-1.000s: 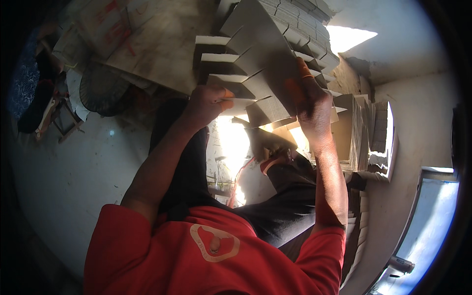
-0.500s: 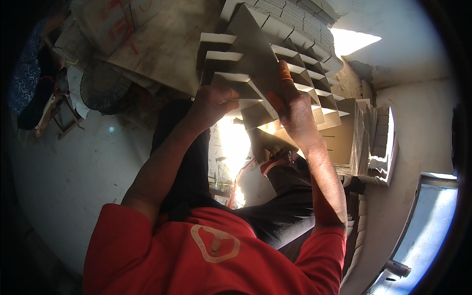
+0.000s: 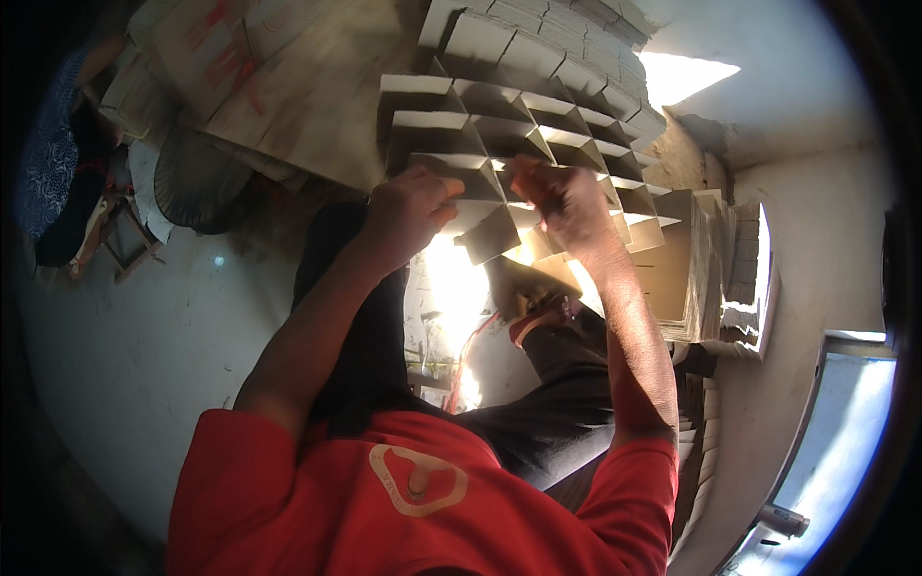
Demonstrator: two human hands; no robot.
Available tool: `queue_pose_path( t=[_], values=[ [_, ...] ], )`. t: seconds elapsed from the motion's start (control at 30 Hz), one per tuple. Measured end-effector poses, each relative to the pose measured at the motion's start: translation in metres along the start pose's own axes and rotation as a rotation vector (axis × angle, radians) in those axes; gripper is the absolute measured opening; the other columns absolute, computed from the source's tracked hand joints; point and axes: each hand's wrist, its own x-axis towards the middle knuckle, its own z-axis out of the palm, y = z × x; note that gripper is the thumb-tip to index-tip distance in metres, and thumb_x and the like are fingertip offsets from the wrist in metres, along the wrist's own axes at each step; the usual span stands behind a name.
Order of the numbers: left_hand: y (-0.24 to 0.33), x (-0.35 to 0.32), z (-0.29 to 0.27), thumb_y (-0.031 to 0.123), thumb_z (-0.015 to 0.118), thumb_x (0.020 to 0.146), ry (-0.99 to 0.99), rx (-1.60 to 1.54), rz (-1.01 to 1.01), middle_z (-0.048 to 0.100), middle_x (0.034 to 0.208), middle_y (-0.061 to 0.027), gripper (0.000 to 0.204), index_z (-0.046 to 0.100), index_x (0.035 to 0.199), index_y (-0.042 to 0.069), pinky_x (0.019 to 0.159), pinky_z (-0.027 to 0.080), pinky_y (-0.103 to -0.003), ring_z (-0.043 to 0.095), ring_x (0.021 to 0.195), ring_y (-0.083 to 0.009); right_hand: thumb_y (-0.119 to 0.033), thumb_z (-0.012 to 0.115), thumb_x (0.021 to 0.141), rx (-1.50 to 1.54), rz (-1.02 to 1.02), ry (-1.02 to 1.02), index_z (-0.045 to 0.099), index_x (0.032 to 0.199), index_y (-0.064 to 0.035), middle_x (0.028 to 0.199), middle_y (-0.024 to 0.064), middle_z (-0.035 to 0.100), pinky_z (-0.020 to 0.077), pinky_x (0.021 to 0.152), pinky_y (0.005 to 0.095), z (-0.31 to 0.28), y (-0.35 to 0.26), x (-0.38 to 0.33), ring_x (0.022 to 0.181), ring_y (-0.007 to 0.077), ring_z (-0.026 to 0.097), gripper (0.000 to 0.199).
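Note:
A cardboard divider grid [image 3: 499, 134], made of slotted strips forming square cells, stands open in front of me. My left hand [image 3: 408, 206] grips its near left edge, fingers curled over a strip. On the near middle of the grid my right hand [image 3: 562, 197] pinches a strip. Both forearms reach up from my red shirt. Below the grid my legs in black trousers and one foot in a sandal [image 3: 533, 307] show.
Flat cardboard sheets [image 3: 279, 77] lie at the upper left, with a round fan [image 3: 197, 182] beside them. A stack of cardboard pieces [image 3: 691, 269] stands at the right by a white wall. Sunlight falls on the grey floor [image 3: 144, 326].
The divider grid has been spread from a slanted, half-folded shape into open square cells. Both hands shifted closer together along its near edge.

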Motion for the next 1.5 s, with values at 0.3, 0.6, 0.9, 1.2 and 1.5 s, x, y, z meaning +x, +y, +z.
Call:
queue_pose_path(
  t=[0.3, 0.6, 0.9, 1.2, 1.5],
  values=[
    [0.034, 0.042, -0.001, 0.015, 0.082, 0.059, -0.138, 0.468, 0.174, 0.046, 0.135, -0.0112, 0.089, 0.041, 0.137, 0.003, 0.105, 0.032, -0.047, 0.036, 0.131, -0.0301, -0.056, 0.057, 0.087, -0.593, 0.076, 0.649, 0.042, 0.134, 0.0048, 0.124, 0.0238, 0.057, 0.0441, 0.094, 0.0427, -0.058, 0.144, 0.098, 0.119, 0.0370, 0.051, 0.079],
    [-0.013, 0.124, 0.008, 0.008, 0.072, 0.069, -0.222, 0.513, 0.246, 0.045, 0.141, -0.0124, 0.081, 0.039, 0.142, 0.008, 0.110, 0.029, -0.044, 0.033, 0.136, -0.0278, -0.057, 0.054, 0.089, -0.066, -0.605, 0.014, 0.055, 0.128, -0.0017, 0.112, 0.0167, 0.065, 0.0537, 0.086, 0.0310, -0.032, 0.134, 0.089, 0.093, 0.0210, 0.067, 0.068],
    [-0.027, 0.120, -0.013, 0.015, 0.067, 0.078, -0.619, 0.410, 0.054, 0.062, 0.111, -0.0146, 0.039, 0.061, 0.114, 0.003, 0.095, 0.041, -0.040, 0.055, 0.108, -0.0297, -0.017, 0.069, 0.080, -0.254, -0.206, -0.073, 0.060, 0.086, -0.0010, 0.098, 0.0133, 0.062, 0.0441, 0.095, 0.0445, 0.011, 0.080, 0.037, 0.107, 0.0265, 0.056, 0.019],
    [0.078, 0.070, -0.039, -0.002, 0.064, 0.078, -0.206, 0.351, 0.531, 0.063, 0.088, -0.0165, 0.022, 0.064, 0.100, -0.003, 0.072, 0.046, -0.042, 0.059, 0.079, -0.0330, -0.012, 0.066, 0.076, -0.454, -0.073, 0.056, 0.067, 0.103, -0.0087, 0.099, 0.0090, 0.068, 0.0523, 0.074, 0.0517, -0.030, -0.013, -0.083, 0.095, 0.0300, 0.066, 0.027],
    [0.282, 0.003, 0.017, 0.018, 0.073, 0.080, -0.841, -1.274, 0.677, 0.062, 0.108, -0.0232, 0.058, 0.049, 0.129, -0.003, 0.087, 0.049, -0.046, 0.059, 0.096, -0.0329, -0.015, 0.057, 0.079, -1.005, 0.646, 0.708, 0.053, 0.125, 0.0005, 0.113, 0.0213, 0.060, 0.0414, 0.098, 0.0428, -0.023, 0.046, -0.370, 0.113, 0.0341, 0.056, 0.049]
  ],
)
